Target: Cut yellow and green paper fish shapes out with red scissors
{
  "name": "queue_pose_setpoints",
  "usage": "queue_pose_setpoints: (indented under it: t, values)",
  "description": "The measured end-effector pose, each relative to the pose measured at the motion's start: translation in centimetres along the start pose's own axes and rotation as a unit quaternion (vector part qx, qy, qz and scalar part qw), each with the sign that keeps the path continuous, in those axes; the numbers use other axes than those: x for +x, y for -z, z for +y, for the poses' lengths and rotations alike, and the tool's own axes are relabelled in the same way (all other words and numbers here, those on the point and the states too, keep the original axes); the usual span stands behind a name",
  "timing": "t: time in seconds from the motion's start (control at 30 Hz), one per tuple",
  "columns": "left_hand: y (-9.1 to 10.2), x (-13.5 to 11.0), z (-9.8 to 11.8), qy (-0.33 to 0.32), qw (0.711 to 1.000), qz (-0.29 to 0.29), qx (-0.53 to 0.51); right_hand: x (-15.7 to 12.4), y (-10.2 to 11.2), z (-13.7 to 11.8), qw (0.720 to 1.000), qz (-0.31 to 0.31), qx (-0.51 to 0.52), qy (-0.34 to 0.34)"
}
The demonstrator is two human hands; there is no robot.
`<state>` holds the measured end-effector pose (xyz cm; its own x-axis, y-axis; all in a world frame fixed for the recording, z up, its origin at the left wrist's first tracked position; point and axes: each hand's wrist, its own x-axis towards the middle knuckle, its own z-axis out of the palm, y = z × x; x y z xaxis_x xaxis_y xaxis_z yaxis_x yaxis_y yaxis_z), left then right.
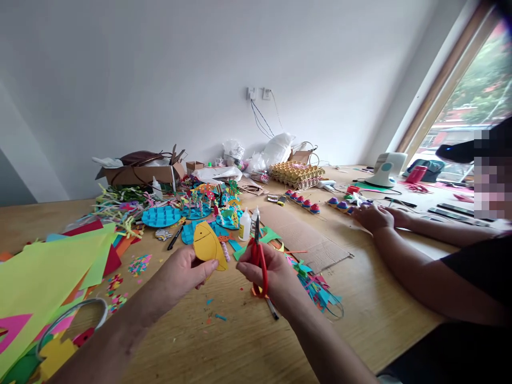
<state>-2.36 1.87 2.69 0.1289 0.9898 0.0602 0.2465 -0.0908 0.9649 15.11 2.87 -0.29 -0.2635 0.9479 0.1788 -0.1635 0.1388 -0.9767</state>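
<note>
My left hand (191,269) pinches a yellow paper fish (206,244) by its lower right part; an eye dot and drawn lines show on it. A short way to the right, my right hand (270,266) grips red-handled scissors (260,264), blades pointing up and away from the paper. Whether the blades are fully closed I cannot tell. Behind the hands stand clear glue bottles (245,224), near blue round paper pieces (161,216) and small colourful paper figures (214,197). A black pen (175,238) lies left of the fish.
Coloured paper sheets (52,261) cover the table's left side. Paper scraps (316,285) and flat cardboard (310,234) lie to the right. Egg trays (298,173) and a cardboard box (140,176) stand at the back. A co-worker's hands (376,217) rest near painted egg-carton strips (303,201).
</note>
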Motion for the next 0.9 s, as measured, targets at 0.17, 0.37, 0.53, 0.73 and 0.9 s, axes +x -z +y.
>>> queue_pose_setpoints:
  t: [0.17, 0.37, 0.53, 0.73, 0.9]
  values:
    - [-0.2, -0.2, 0.0, 0.0, 1.0, -0.017, 0.007, 0.6, -1.6, -1.0, 0.998, -0.054, -0.028, -0.01]
    - [-0.2, -0.4, -0.3, -0.02, 0.999, -0.032, 0.011, 1.1, -2.4, -0.5, 0.999, -0.034, 0.014, 0.009]
    - [-0.3, -0.5, -0.5, -0.02, 1.0, -0.001, -0.004, 0.8, -2.7, 0.0, 1.0, -0.004, 0.022, 0.014]
    - [0.1, -0.9, -0.9, -0.005, 0.997, 0.046, -0.055, -2.2, -1.7, 0.3, 0.992, -0.034, -0.12, -0.014]
    - [-0.2, -1.3, -0.5, -0.014, 0.994, 0.024, -0.103, -4.3, -1.6, 1.3, 0.964, -0.087, -0.25, -0.03]
